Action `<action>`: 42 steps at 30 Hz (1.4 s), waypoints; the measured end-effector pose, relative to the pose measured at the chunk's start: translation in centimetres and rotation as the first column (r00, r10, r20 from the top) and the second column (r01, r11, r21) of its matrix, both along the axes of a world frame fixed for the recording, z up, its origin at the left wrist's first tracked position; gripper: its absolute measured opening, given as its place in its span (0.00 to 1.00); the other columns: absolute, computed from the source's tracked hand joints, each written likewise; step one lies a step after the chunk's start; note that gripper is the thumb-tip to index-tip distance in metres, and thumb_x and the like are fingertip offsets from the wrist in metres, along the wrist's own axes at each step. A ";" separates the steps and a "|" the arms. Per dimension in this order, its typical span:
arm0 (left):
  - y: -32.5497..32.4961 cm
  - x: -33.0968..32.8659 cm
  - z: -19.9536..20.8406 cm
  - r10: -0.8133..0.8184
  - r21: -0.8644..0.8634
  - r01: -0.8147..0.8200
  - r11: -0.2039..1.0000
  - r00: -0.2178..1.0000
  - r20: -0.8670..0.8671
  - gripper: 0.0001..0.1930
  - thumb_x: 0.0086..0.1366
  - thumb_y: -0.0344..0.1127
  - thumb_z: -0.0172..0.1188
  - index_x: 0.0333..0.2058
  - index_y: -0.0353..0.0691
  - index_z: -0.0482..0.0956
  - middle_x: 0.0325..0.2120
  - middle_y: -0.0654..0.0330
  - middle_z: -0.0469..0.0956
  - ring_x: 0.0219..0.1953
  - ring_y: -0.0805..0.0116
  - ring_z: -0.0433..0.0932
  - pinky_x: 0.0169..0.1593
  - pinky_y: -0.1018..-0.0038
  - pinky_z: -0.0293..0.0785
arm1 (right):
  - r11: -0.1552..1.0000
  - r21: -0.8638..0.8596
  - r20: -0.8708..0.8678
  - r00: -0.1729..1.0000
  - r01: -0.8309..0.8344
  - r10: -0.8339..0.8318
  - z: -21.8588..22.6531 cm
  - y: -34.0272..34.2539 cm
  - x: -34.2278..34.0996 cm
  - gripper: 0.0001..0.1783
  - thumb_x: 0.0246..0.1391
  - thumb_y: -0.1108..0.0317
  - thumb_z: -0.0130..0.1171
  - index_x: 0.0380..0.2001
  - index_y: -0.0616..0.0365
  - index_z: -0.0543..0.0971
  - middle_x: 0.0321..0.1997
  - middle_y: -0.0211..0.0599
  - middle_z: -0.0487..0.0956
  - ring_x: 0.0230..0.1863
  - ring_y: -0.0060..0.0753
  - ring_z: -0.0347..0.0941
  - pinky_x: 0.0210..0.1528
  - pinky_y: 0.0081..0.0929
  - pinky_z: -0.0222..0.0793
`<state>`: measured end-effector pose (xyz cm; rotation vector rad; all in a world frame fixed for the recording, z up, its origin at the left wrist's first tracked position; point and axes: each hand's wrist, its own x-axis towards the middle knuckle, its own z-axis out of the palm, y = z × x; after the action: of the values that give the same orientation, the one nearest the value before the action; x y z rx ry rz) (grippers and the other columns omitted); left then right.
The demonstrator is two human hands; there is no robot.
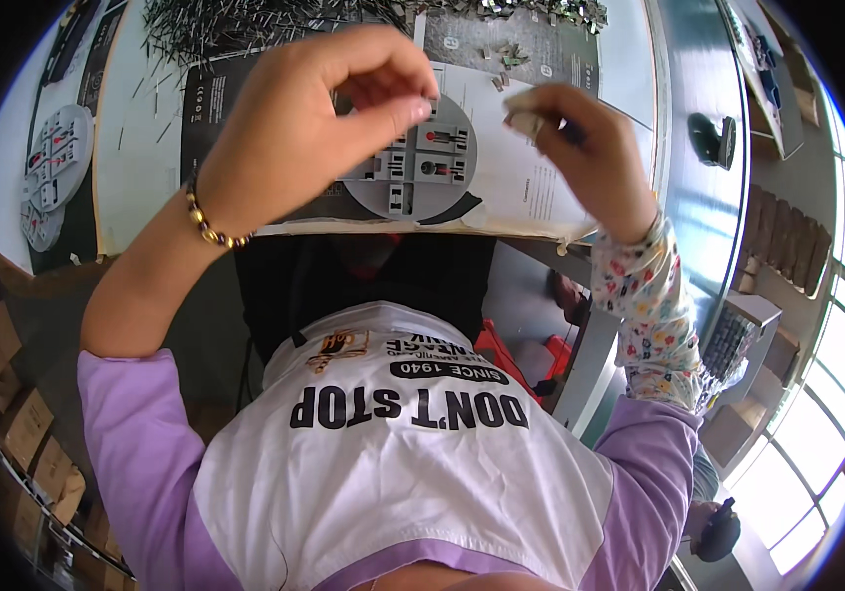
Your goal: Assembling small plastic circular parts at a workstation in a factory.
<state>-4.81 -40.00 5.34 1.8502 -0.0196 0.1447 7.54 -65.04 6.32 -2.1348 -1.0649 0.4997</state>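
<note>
My left hand [309, 133], with a beaded bracelet at its wrist, is over a round grey fixture plate [398, 200]. Its thumb and fingertips are pressed together above the plate; anything between them is too small to make out. The plate has several slotted blocks, some bearing small dark and red parts [434, 168]. Right of the plate, my right hand [588, 148] is raised above a white printed sheet [521, 197]. Its fingers are bent in a pinch, with pale coverings on the tips. Whether a small part sits between them is hidden.
Many thin dark pins [210, 34] are heaped at the back left, and small metal pieces [545, 12] at the back right. A few loose pieces [507, 56] lie nearer. Another grey fixture [60, 148] is at far left. A bluish bench surface [690, 212] runs along the right.
</note>
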 end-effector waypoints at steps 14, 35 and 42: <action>-1.6 -1.8 -3.0 -0.167 0.538 -0.074 0.840 0.907 0.386 0.07 0.53 0.27 0.71 0.30 0.43 0.83 0.33 0.67 0.78 0.41 0.62 0.74 0.45 0.68 0.73 | 1.000 -0.015 0.407 0.913 -0.023 0.027 -2.6 -1.2 -2.4 0.09 0.53 0.79 0.59 0.39 0.60 0.78 0.37 0.41 0.77 0.33 0.44 0.78 0.36 0.33 0.75; -1.7 -0.9 -2.4 -0.231 0.582 -0.038 0.812 0.896 0.380 0.10 0.50 0.23 0.71 0.31 0.40 0.81 0.33 0.62 0.76 0.40 0.59 0.73 0.43 0.67 0.71 | 0.998 -0.026 -0.299 0.952 0.064 -0.069 -1.2 0.1 -2.3 0.09 0.60 0.78 0.57 0.44 0.68 0.79 0.37 0.30 0.81 0.38 0.16 0.74 0.43 0.18 0.72; -2.3 -0.6 -2.8 -0.246 0.598 -0.059 0.799 0.875 0.416 0.10 0.52 0.24 0.70 0.32 0.39 0.79 0.33 0.61 0.75 0.40 0.58 0.72 0.44 0.66 0.70 | 0.998 0.036 -0.437 0.899 0.054 -0.032 -2.4 1.1 -2.1 0.10 0.63 0.76 0.55 0.46 0.68 0.78 0.37 0.30 0.81 0.37 0.14 0.72 0.40 0.15 0.70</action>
<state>-5.39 -42.32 2.55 2.3958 -0.5689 0.5806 5.42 -63.98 3.96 -1.8744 -0.7627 0.8752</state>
